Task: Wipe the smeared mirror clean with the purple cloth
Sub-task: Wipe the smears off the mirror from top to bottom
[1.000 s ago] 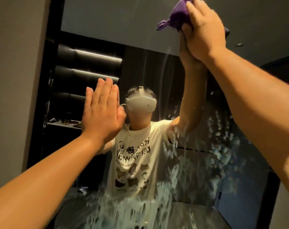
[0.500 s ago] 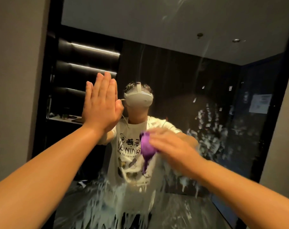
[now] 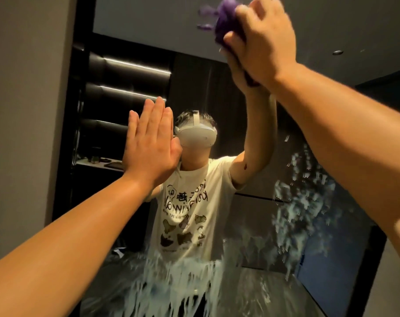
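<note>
Dim, warm room light falls on the forearms, thin light strips point(image 3: 135, 66) glow in the mirror point(image 3: 286, 138), and the cloth point(image 3: 224, 21) is motion-blurred.

The purple cloth point(image 3: 226, 24) was motion-blurred and mostly hidden inside the fist of the right hand point(image 3: 263, 42); its top was cut by the upper edge. The palm of the left hand point(image 3: 151, 145) faced the mirror point(image 3: 286, 138) and could not be seen. Both forearms ran out of frame. Small items on the reflected shelf point(image 3: 103, 162), left of the left hand, were too small to identify.
</note>
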Motion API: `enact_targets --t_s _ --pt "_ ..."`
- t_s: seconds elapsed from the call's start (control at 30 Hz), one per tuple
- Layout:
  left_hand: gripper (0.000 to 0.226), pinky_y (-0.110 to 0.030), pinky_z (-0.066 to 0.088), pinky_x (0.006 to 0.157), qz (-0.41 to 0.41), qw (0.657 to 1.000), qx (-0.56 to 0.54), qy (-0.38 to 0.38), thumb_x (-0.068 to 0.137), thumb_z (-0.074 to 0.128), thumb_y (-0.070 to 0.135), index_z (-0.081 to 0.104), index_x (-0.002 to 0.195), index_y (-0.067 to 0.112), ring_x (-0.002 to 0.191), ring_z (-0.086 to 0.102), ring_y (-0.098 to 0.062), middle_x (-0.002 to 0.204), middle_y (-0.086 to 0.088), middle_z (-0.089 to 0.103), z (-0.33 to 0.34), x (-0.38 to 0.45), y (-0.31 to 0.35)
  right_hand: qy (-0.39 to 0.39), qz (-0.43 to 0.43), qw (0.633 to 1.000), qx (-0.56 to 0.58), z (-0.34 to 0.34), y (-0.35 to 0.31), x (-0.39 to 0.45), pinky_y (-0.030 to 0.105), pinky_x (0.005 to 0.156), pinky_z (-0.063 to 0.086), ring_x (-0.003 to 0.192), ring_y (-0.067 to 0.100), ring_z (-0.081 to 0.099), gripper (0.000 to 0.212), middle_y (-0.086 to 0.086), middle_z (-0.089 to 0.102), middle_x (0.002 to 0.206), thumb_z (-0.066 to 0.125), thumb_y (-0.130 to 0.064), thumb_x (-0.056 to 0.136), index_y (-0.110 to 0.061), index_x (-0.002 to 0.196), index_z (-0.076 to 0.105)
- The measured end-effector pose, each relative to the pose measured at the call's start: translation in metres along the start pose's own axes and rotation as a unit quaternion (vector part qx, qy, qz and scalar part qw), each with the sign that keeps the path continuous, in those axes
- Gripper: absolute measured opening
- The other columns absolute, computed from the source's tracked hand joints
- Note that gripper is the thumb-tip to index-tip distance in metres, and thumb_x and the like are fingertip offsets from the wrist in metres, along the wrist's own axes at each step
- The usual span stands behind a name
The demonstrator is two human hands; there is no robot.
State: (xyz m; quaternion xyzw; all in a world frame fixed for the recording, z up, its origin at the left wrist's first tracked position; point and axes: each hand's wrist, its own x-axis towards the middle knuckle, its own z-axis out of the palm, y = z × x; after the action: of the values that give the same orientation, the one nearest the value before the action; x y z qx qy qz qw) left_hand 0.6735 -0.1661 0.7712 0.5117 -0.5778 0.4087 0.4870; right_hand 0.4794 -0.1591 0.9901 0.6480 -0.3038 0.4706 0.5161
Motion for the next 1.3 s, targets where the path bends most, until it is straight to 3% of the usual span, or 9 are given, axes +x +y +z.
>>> enact_targets --t_s 0.17,0.33,0.53,0.67,0.77,0.83,0.9,1.07,1.3 --pt "0.065 -0.052 0.007 0.123 0.007 1.0 -0.008 0.001 0.096 0.029 0.032 0.024 0.154 0.002 0.152 0.006 -0.03 0.164 -0.015 0.014 0.0 0.0 -0.003 -0.005 -0.179 0.984 -0.021 0.004 -0.05 -0.121 0.042 0.063 0.047 0.079 0.033 0.054 0.025 0.014 0.062 0.097 0.058 -0.028 0.098 -0.009 0.114 0.061" --pt "0.065 -0.05 0.004 0.123 -0.001 0.999 -0.032 -0.018 0.095 0.028 0.031 0.026 0.154 0.003 0.153 0.005 -0.027 0.164 -0.014 0.015 -0.005 -0.001 -0.002 -0.175 -0.319 0.929 0.063 -0.01 -0.081 -0.282 0.042 0.074 0.049 0.086 0.029 0.062 0.024 0.008 0.066 0.101 0.056 -0.016 0.097 -0.011 0.119 0.064" --pt "0.07 -0.051 0.003 0.123 -0.044 0.997 -0.03 -0.046 0.093 0.023 0.036 0.021 0.155 0.003 0.153 0.0 -0.028 0.165 -0.014 0.008 -0.02 0.0 0.02 -0.251 -0.356 0.895 0.096 -0.031 -0.06 -0.272 0.042 0.079 0.054 0.094 0.026 0.06 0.033 0.008 0.063 0.112 0.062 -0.016 0.093 -0.012 0.126 0.058" --pt "0.069 -0.052 0.005 0.122 0.001 0.999 -0.027 -0.036 0.092 0.028 0.035 0.026 0.153 0.002 0.152 0.007 -0.032 0.163 -0.018 0.015 -0.017 0.004 0.044 -0.125 -0.18 0.971 0.1 -0.066 0.001 -0.157 0.033 0.07 0.044 0.084 0.03 0.06 0.014 0.007 0.061 0.087 0.064 -0.011 0.09 -0.016 0.102 0.067" --pt "0.065 -0.052 0.004 0.122 0.016 0.999 -0.023 -0.041 0.096 0.038 0.03 0.025 0.153 0.003 0.152 0.006 -0.031 0.164 -0.017 0.014 -0.008 0.01 0.059 0.0 0.039 0.999 0.027 -0.072 0.076 -0.07 0.019 0.083 0.039 0.103 0.025 0.054 0.027 0.022 0.06 0.109 0.05 -0.021 0.095 -0.006 0.113 0.064" --pt "0.066 -0.052 0.003 0.122 0.014 0.999 -0.012 -0.04 0.096 0.04 0.031 0.024 0.154 0.004 0.152 0.004 -0.031 0.164 -0.016 0.012 -0.001 0.011 0.066 -0.002 0.12 0.992 -0.035 -0.063 0.111 -0.042 0.025 0.104 0.032 0.125 0.028 0.046 0.057 0.019 0.054 0.133 0.035 -0.043 0.099 -0.001 0.13 0.057" --pt "0.066 -0.053 0.005 0.122 0.019 0.999 0.009 -0.032 0.096 0.035 0.033 0.023 0.154 0.004 0.152 0.004 -0.032 0.164 -0.016 0.012 0.005 0.011 0.067 -0.062 0.164 0.983 -0.057 -0.061 0.129 -0.029 0.038 0.113 0.027 0.126 0.029 0.041 0.046 -0.006 0.058 0.129 0.03 -0.051 0.104 -0.03 0.132 0.059" --pt "0.068 -0.056 0.009 0.121 0.024 0.999 0.038 -0.016 0.094 0.025 0.037 0.023 0.153 0.002 0.152 0.007 -0.034 0.163 -0.019 0.013 0.009 0.011 0.066 0.007 0.112 0.99 -0.085 -0.051 0.113 -0.059 0.027 0.104 0.03 0.128 0.027 0.039 0.049 0.017 0.043 0.144 0.035 -0.041 0.106 -0.011 0.145 0.042" --pt "0.071 -0.055 0.007 0.121 0.02 1.0 0.014 -0.017 0.092 0.023 0.037 0.025 0.153 0.001 0.151 0.008 -0.035 0.163 -0.02 0.014 0.003 0.012 0.069 -0.147 -0.034 0.988 0.032 -0.055 0.051 -0.214 0.041 0.066 0.049 0.068 0.015 0.051 0.052 -0.005 0.057 0.072 0.029 -0.06 0.103 -0.026 0.079 0.06"
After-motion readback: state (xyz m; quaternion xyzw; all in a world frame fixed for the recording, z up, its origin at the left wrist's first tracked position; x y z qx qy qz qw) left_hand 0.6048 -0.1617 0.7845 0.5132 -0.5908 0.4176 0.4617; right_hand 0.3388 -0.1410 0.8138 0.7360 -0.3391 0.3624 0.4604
